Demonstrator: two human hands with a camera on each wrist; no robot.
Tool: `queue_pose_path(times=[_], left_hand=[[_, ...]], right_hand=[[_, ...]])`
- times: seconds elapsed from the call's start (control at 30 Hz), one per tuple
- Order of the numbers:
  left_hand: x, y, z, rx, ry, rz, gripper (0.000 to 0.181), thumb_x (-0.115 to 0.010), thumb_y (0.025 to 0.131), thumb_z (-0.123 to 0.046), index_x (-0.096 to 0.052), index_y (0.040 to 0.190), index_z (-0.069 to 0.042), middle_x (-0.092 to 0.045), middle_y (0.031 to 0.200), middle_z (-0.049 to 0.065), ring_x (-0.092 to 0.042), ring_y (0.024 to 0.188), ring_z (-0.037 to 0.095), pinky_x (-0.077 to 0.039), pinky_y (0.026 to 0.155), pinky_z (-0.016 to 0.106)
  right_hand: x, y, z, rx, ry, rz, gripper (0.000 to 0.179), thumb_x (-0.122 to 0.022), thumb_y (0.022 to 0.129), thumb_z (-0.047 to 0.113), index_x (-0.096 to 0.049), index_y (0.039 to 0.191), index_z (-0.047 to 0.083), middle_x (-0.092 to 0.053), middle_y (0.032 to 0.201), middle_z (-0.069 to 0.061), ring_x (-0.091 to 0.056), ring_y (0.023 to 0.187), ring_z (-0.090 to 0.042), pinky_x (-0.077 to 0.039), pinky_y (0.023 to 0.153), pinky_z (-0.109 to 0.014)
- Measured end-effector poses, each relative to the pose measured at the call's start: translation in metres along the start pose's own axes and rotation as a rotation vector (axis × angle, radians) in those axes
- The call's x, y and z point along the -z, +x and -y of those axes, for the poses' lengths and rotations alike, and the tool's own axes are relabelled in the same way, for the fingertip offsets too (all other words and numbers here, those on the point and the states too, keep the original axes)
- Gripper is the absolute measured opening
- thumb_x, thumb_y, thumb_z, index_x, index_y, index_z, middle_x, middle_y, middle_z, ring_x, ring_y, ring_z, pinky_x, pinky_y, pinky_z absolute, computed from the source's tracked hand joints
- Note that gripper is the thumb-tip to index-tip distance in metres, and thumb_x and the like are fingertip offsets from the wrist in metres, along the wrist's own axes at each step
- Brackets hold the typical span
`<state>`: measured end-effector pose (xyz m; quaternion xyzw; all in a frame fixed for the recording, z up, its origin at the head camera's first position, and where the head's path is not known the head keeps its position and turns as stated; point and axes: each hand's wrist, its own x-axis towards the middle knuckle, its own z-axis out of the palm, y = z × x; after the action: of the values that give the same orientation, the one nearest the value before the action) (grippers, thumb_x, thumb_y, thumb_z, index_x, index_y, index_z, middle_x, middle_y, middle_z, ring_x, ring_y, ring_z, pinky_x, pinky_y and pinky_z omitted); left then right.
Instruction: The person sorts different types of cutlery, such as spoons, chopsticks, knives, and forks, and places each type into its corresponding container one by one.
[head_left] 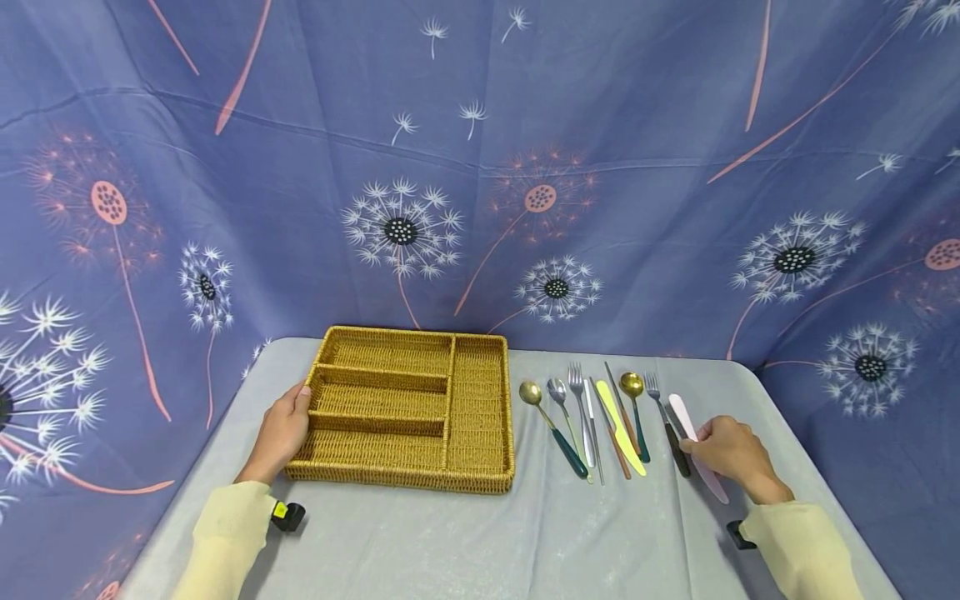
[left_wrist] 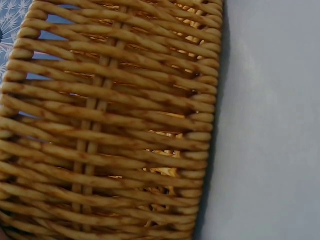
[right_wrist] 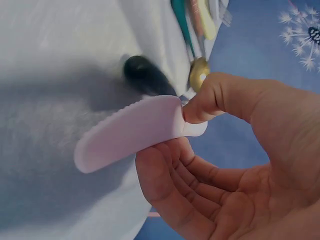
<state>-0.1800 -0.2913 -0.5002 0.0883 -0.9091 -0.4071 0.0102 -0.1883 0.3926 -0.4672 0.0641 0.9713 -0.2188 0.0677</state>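
One tray (head_left: 480, 400) gripped by left hand (head_left: 281, 433), seemingly for steadiness; pink knife (right_wrist: 125, 131) pinched by right hand (head_left: 735, 454) near right edge of table (head_left: 420, 542).

Your knife (right_wrist: 130, 132): pale pink, bumpy little teeth along one blade edge. Right grip (head_left: 733, 454) pinches it near middle, slanted, blade end toward you, over right side of desk (head_left: 420, 542). Your tray (head_left: 397, 478): golden-brown, woven, open side up, three sideways slots beside one long slot. Left grip (head_left: 285, 429) holds its left side.
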Motion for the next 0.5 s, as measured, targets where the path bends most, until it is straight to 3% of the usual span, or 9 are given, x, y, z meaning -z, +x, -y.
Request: queue_pose_path(times=[0.5], left_hand=[[0.000,0.000,0.002,-0.007,-0.003,-0.002,0.067,-0.020,0.119,-0.041,-0.028,0.166,0.006,-0.031,0.167,0.033,-0.026,0.156,0.053,-0.020,0.131,0.063]], right_hand=[[0.003,-0.011,0.032,0.068,-0.005,-0.003,0.026,-0.080,0.089,0.022,-0.063,0.078,0.005,-0.061,0.072,-0.005,-0.058,0.063,-0.021,-0.043,0.052,-0.032]])
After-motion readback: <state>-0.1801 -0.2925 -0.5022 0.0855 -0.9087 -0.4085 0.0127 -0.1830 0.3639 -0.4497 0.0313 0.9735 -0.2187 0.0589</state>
